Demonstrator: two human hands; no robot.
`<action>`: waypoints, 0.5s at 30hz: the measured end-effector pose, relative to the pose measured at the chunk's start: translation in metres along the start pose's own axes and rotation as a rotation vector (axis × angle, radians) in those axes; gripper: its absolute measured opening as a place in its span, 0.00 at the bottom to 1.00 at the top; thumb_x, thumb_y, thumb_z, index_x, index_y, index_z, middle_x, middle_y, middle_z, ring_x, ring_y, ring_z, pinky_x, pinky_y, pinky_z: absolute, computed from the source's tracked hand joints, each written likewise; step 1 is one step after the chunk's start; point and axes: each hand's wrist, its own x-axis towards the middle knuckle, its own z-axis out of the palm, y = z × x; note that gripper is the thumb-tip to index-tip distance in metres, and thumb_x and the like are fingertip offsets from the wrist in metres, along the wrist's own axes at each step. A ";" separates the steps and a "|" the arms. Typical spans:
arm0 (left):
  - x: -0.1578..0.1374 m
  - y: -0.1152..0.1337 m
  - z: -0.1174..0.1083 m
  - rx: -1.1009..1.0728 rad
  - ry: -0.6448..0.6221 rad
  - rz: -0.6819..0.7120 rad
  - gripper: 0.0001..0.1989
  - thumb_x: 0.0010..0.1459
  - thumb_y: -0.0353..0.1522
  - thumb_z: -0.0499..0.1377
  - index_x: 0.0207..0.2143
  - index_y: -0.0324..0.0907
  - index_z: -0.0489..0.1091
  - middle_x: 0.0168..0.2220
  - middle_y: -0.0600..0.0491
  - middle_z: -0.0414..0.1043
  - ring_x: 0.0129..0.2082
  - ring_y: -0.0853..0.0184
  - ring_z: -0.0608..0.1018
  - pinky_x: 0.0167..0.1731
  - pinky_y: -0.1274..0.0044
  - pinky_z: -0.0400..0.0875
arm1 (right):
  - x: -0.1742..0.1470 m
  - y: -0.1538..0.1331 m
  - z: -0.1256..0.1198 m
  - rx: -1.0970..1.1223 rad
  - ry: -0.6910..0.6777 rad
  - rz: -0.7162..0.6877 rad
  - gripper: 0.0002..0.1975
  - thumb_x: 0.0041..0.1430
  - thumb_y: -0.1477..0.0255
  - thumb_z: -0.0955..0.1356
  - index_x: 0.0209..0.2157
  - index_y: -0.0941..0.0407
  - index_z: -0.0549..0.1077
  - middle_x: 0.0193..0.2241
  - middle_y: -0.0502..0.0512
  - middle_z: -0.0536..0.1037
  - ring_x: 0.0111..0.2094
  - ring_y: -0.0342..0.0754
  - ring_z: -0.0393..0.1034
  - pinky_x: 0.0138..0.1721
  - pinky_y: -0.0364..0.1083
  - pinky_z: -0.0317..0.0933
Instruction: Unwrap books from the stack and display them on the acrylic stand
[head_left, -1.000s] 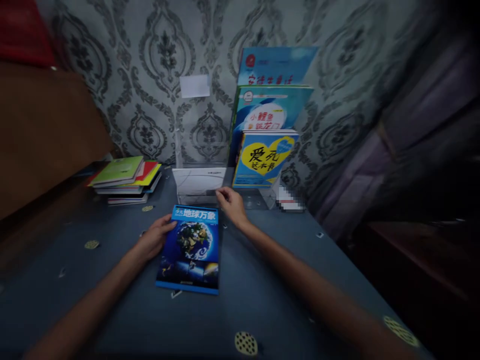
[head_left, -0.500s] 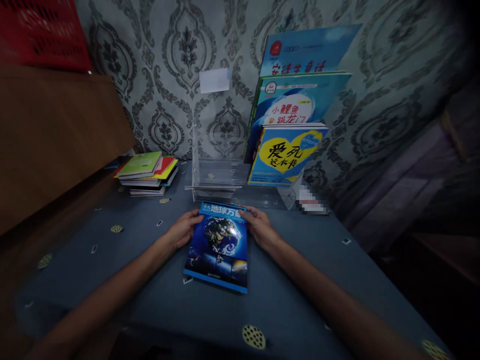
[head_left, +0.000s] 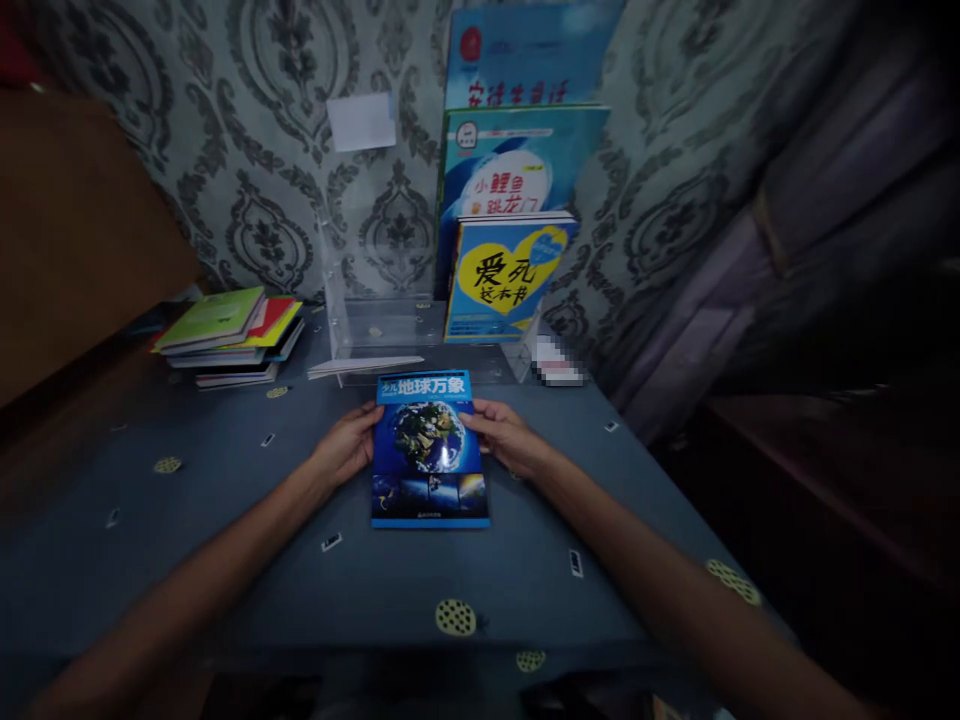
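Observation:
A blue book (head_left: 429,450) with a picture of the Earth on its cover faces me, upright to my view, near the middle of the table. My left hand (head_left: 351,442) is closed on its left edge, and my right hand (head_left: 511,436) grips the right edge with the thumb on the cover. The fingers behind the book are hidden. Just past its top edge stands a clear acrylic rack (head_left: 352,300). In the rack's right part lean several books, with a blue book bearing a yellow heart (head_left: 510,275) in front.
A stack of books (head_left: 229,335) lies at the left on the patterned blue tablecloth (head_left: 247,560). Some thin white-edged sheets or booklets (head_left: 364,367) lie at the rack's front left. A blurred-out white item (head_left: 556,362) sits right of the rack. A curtain (head_left: 697,340) hangs at the right.
The camera view has shifted, so the rack and stack appear farther left. The blue Earth book has turned from slightly tilted to nearly straight, with both hands still on it.

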 end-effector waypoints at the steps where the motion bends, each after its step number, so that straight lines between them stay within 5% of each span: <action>1: 0.001 -0.001 0.003 0.006 -0.020 0.003 0.06 0.62 0.24 0.61 0.42 0.37 0.73 0.37 0.48 0.81 0.33 0.67 0.83 0.39 0.74 0.81 | 0.000 -0.002 -0.004 -0.008 0.012 -0.023 0.20 0.44 0.60 0.80 0.35 0.56 0.79 0.23 0.46 0.77 0.19 0.37 0.61 0.19 0.38 0.51; 4: 0.008 -0.003 0.014 0.081 -0.060 0.015 0.06 0.61 0.27 0.64 0.41 0.38 0.73 0.34 0.50 0.81 0.29 0.68 0.82 0.33 0.76 0.80 | 0.001 -0.011 -0.017 -0.041 0.072 -0.102 0.19 0.44 0.59 0.79 0.33 0.56 0.78 0.19 0.43 0.72 0.16 0.36 0.55 0.17 0.38 0.47; 7: 0.017 0.001 0.029 0.228 -0.126 0.061 0.10 0.59 0.33 0.67 0.41 0.39 0.75 0.33 0.51 0.80 0.26 0.69 0.80 0.28 0.77 0.77 | -0.001 -0.024 -0.028 -0.076 0.150 -0.178 0.19 0.44 0.58 0.79 0.33 0.55 0.77 0.21 0.45 0.75 0.17 0.38 0.59 0.18 0.39 0.51; 15: 0.057 0.055 0.073 0.608 -0.257 0.394 0.19 0.51 0.41 0.71 0.41 0.38 0.80 0.32 0.52 0.80 0.31 0.65 0.77 0.34 0.77 0.73 | -0.002 -0.090 -0.046 -0.344 0.158 -0.540 0.16 0.51 0.57 0.75 0.36 0.53 0.77 0.28 0.47 0.79 0.26 0.43 0.70 0.31 0.43 0.66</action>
